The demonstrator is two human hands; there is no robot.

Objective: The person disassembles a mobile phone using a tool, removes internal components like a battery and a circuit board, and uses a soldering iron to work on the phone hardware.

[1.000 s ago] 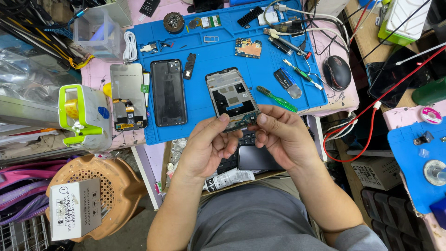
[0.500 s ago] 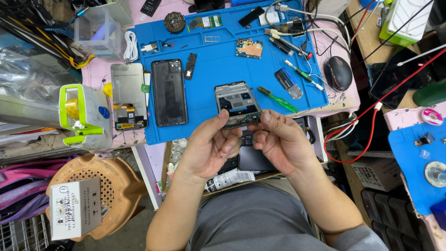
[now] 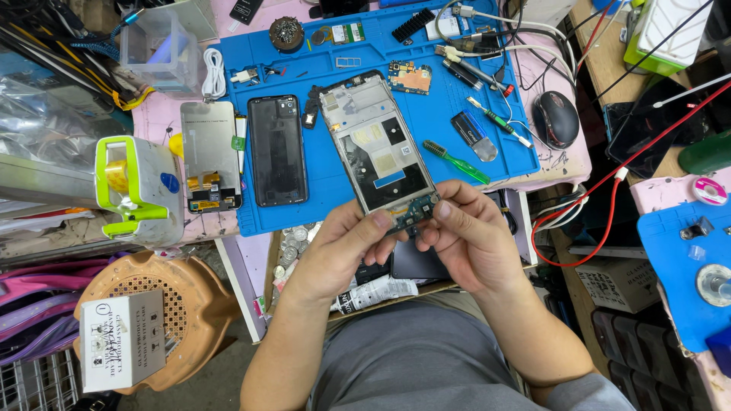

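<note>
Head view: left hand [image 3: 343,247] and right hand [image 3: 464,232] pinch the lower end of an opened phone frame [image 3: 377,144]; green screwdriver [image 3: 455,161] lies just beyond the right hand.

White labelled box [image 3: 123,339] (lower left), dark screen [image 3: 277,150] on mat

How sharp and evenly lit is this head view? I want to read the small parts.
Head view: even, soft light, weak shadows; the phone frame and both hands, left hand and right hand, are sharp; slight glare on the dark back cover; wide-angle bending towards the edges.
</note>
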